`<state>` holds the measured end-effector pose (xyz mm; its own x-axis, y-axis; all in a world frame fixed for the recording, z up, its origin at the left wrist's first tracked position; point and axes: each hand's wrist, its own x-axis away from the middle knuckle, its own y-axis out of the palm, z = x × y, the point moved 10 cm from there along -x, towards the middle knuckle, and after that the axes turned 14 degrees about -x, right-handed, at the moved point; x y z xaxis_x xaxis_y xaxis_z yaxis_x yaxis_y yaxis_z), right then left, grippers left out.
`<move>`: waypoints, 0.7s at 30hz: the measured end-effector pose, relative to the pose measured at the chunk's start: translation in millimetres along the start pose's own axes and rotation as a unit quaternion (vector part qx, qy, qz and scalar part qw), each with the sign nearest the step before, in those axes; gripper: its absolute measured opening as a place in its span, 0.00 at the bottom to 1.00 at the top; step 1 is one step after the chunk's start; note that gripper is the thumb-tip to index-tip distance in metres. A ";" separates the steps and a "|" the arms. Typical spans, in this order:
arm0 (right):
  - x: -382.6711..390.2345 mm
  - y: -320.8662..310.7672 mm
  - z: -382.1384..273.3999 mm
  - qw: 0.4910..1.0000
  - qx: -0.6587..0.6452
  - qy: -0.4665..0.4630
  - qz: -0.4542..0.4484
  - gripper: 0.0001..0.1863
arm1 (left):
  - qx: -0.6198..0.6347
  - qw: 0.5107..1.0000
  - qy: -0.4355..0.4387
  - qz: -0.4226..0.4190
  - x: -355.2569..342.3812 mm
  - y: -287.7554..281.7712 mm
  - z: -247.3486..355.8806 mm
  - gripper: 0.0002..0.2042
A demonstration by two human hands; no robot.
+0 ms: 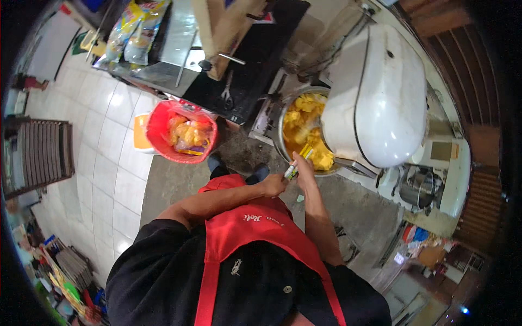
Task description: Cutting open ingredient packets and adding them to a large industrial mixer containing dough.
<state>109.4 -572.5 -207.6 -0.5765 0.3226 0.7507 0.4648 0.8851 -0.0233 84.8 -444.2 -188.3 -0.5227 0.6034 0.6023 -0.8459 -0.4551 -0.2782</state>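
Observation:
In front of my apron, my left hand is closed round the lower end of a slim white-and-green packet, whose exact kind I cannot make out. My right hand is closed at the packet's upper end, with a yellow strip sticking out past its fingers toward the bowl. Just beyond both hands is a metal mixing bowl with a lumpy yellow mass in it. Over the bowl's right side hangs the white head of a large stand mixer, which hides part of the contents.
A red bin lined with plastic wrappers stands on the floor left of my feet, beside an orange-and-white bucket. A dark worktable with patterned bags and a whisk lies ahead. At right sits a metal pot.

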 end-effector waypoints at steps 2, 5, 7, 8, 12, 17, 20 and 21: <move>27.8 42.0 -6.1 0.996 0.018 0.028 -0.083 0.16 | 0.124 0.991 -0.013 0.046 22.8 -16.9 -38.1 0.20; 51.6 96.6 -7.4 0.985 0.101 -0.025 -0.138 0.20 | 0.358 0.926 -0.082 0.092 70.2 -42.0 -101.6 0.19; 55.0 121.7 4.3 0.973 0.137 -0.022 -0.186 0.21 | 0.461 0.863 -0.101 0.177 98.4 -63.0 -151.1 0.12; 54.4 131.9 14.5 0.961 0.167 -0.019 -0.219 0.21 | 0.484 0.841 -0.120 0.209 112.7 -75.3 -168.6 0.11; 46.6 168.4 35.0 0.931 0.234 -0.045 -0.277 0.19 | 0.593 0.752 -0.100 0.271 132.7 -115.1 -259.6 0.19; 62.4 214.7 4.5 0.884 0.357 -0.129 -0.273 0.18 | 0.618 0.718 -0.235 0.219 163.2 -156.5 -303.4 0.47; 90.7 248.1 -58.5 0.841 0.392 -0.290 -0.235 0.17 | 0.510 0.773 -0.240 0.291 194.1 -186.9 -311.5 0.40; 96.2 257.0 -74.1 0.841 0.391 -0.292 -0.232 0.17 | 0.509 0.775 -0.237 0.290 200.7 -191.3 -309.6 0.40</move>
<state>223.2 -338.9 -92.5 -0.9119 -0.2103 0.3525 -0.3541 0.8373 -0.4165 108.8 -33.3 -245.9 -0.4814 -0.0938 0.8715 0.1644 -0.9863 -0.0153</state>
